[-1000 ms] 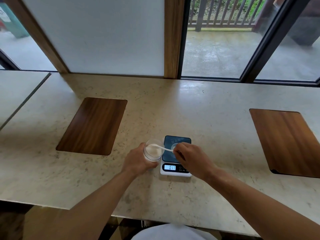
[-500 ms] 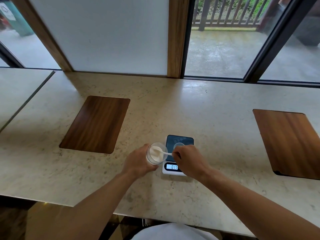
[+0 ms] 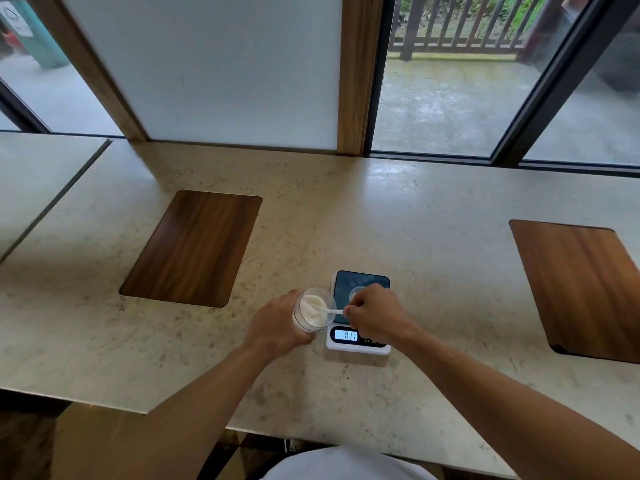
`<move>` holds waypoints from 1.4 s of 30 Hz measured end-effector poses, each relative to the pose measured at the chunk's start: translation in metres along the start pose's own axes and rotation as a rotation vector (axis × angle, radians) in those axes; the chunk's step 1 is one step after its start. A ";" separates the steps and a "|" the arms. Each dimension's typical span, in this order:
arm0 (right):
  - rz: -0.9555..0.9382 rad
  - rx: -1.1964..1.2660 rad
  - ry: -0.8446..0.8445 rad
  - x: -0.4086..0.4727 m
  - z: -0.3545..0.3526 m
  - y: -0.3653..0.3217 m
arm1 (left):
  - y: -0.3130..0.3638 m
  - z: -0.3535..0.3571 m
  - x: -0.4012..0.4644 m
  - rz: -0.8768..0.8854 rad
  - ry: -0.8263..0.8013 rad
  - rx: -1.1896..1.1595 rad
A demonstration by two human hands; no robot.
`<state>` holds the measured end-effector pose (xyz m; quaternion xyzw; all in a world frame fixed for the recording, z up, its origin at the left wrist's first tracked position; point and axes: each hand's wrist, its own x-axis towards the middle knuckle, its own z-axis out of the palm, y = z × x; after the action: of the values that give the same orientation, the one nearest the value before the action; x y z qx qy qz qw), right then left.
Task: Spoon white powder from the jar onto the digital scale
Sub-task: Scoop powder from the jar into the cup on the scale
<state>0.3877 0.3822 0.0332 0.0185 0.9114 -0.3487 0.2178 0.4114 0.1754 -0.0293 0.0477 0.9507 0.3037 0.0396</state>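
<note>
1. Compared with 0.5 s ago, we see the jar (image 3: 312, 310) tipped further toward the camera, its open mouth now facing up and to the right, and the spoon's bowl sitting deeper in the powder.
2. Our left hand (image 3: 277, 323) wraps around the jar's wall from the left, fingers curled closed on the clear plastic, holding it tilted just beside the scale's left edge.
3. White powder (image 3: 311, 303) fills the lower part of the jar and is heaped against its far side.
4. Our right hand (image 3: 375, 315) pinches the handle of the small white spoon (image 3: 327, 310) between thumb and fingertips, the other fingers folded in; the spoon's bowl lies in the powder inside the jar's mouth.
5. That right hand hangs over the digital scale (image 3: 358, 313), covering much of its dark blue platform.
6. A pale round patch (image 3: 356, 292) shows on the platform just past the knuckles; we cannot tell what it is.
7. On the scale's lit display (image 3: 346, 335) we read 017.
8. Scale and jar sit near the front middle of the stone counter (image 3: 381, 220), between 2 wooden inlays, one at left (image 3: 192, 249) and one at right (image 3: 581, 292), both well apart from the hands.
</note>
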 end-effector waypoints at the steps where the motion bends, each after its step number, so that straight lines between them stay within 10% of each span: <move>1: 0.008 0.009 -0.007 0.000 0.000 -0.001 | -0.001 0.000 0.001 0.000 0.003 0.000; 42: 0.101 0.377 -0.046 0.014 -0.006 0.024 | 0.005 0.002 0.017 -0.057 0.014 -0.018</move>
<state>0.3774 0.4023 0.0161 0.0966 0.8227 -0.5022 0.2484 0.3951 0.1821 -0.0290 0.0180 0.9491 0.3116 0.0419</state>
